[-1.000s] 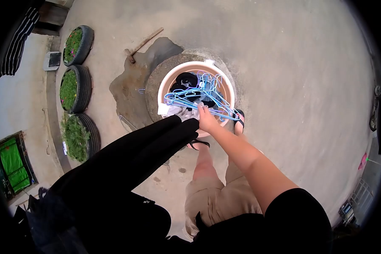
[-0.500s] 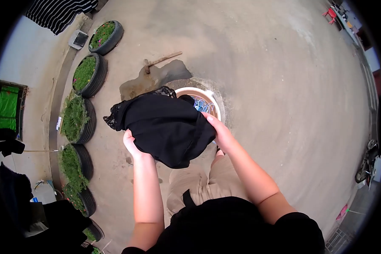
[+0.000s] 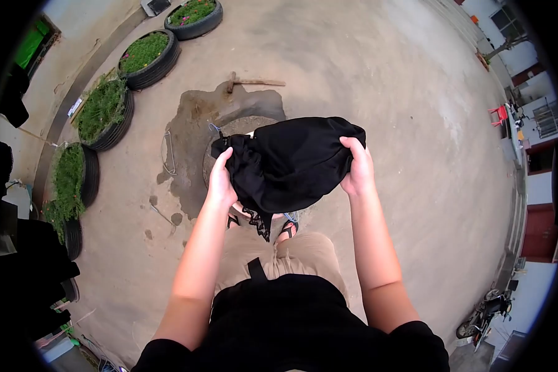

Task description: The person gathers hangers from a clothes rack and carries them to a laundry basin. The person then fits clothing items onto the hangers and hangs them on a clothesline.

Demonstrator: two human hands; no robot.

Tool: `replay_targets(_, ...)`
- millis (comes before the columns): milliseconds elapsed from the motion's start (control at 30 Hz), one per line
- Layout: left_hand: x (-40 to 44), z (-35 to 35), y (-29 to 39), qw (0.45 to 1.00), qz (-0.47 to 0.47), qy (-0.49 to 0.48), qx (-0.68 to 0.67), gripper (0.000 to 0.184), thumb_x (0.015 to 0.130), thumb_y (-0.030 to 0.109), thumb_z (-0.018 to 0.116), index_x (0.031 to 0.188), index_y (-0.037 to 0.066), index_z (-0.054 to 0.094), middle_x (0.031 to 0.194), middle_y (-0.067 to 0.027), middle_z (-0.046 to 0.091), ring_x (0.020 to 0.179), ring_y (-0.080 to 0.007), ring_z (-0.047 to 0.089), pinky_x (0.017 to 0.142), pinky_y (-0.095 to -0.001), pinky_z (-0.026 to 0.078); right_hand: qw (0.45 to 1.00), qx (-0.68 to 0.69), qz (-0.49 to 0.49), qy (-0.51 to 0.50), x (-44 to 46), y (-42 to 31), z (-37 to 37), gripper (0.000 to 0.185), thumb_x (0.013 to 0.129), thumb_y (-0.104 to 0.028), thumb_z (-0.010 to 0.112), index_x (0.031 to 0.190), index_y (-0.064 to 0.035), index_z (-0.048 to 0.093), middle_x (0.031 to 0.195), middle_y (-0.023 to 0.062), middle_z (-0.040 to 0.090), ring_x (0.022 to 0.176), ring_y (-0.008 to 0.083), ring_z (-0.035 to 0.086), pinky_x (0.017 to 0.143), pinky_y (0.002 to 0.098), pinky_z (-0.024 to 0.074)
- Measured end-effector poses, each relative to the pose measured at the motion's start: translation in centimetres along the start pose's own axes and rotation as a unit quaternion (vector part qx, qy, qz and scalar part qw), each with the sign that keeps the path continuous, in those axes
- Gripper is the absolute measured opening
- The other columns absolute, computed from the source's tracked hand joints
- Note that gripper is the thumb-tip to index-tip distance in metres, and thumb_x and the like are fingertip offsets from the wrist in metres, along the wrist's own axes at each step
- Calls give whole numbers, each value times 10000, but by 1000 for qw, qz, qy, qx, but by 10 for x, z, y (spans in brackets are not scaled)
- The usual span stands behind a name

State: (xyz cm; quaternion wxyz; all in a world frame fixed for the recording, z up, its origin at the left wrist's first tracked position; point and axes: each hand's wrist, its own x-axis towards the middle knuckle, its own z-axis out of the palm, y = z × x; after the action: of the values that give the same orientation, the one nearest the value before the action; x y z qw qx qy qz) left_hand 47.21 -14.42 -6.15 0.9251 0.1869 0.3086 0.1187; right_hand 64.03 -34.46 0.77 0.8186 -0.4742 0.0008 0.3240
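Observation:
Between my two hands hangs a black garment with lace trim (image 3: 304,164), bunched and stretched sideways. My left hand (image 3: 222,177) grips its gathered left end, thumb on top; the lace edge dangles below that hand. At the opposite end, my right hand (image 3: 358,166) pinches the cloth between thumb and fingers. Underneath, the garment hides most of a white bucket (image 3: 245,211), of which only bits of rim show. Some blue wire hangers (image 3: 291,216) stick out at the bucket's lower side.
A wet patch (image 3: 192,118) darkens the concrete around the bucket, with a wooden-handled tool (image 3: 257,82) beyond it. One wire hanger (image 3: 167,153) lies on the ground at left. Tyre planters (image 3: 149,59) line the left wall. A motorcycle (image 3: 485,314) stands at the far right.
My hands have shifted with the garment and spread it wider, with the right hand further right. The garment now covers most of the bucket. The camera view has turned.

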Motion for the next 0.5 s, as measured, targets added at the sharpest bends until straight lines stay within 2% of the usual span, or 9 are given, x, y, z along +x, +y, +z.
replay_targets(167,15,-43,6,996,1,-12,87,513,877,318,591,1272,3,500,1238,-125,584,1103,-246,576,984,-365,440,999,0,-42,-13,3,-17,31,284,856,-136,543,1084,33,562,1063,135,638,968,245,622,873,359,502)
replay_targets(200,18,-48,8,989,25,-17,142,534,877,309,593,1294,-7,486,1275,-114,566,1162,-229,542,1018,-355,405,999,15,-47,-20,3,-19,34,257,865,-144,536,1047,29,587,1048,122,649,967,234,624,866,349,503)
replay_targets(300,23,-59,13,953,37,-39,299,567,874,303,600,1323,-11,453,1307,-109,537,1186,-215,511,1042,-338,366,997,16,-65,-25,-8,-27,53,255,868,-153,532,1037,26,599,1049,113,654,963,226,625,861,342,505)
replay_targets(333,21,-57,19,919,8,-20,395,591,873,311,599,1340,-10,430,1320,-105,520,1195,-212,491,1055,-335,338,997,12,-75,-21,-12,-28,57,264,872,-165,534,1047,22,599,1057,110,653,962,226,626,859,341,506)
replay_targets(367,-4,-31,38,870,-60,-18,488,627,862,328,609,1359,-8,424,1333,-114,512,1215,-212,475,1059,-322,327,996,10,-82,-18,-15,-30,62,267,873,-168,536,1050,21,599,1058,111,653,963,226,626,860,341,506)
replay_targets(433,28,-84,39,786,-105,-74,604,672,846,380,618,1358,-17,438,1346,-129,511,1243,-209,462,1052,-312,333,995,6,-95,-10,-22,-34,69,272,875,-173,539,1056,21,598,1061,111,652,966,228,626,861,342,505)
replay_targets(467,6,-71,57,740,-76,-95,661,657,843,409,615,1314,-32,491,1339,-174,519,1236,-237,492,1018,-321,378,995,6,-101,-7,-23,-36,71,288,878,-179,542,1072,27,593,1064,117,651,972,235,625,869,348,503)
replay_targets(500,-4,-56,73,624,-98,-6,775,588,836,395,615,1244,-26,560,1290,-216,547,1164,-280,555,951,-352,440,994,5,-106,-15,-25,-39,74,292,878,-180,542,1075,29,591,1066,121,651,976,238,624,873,351,502)
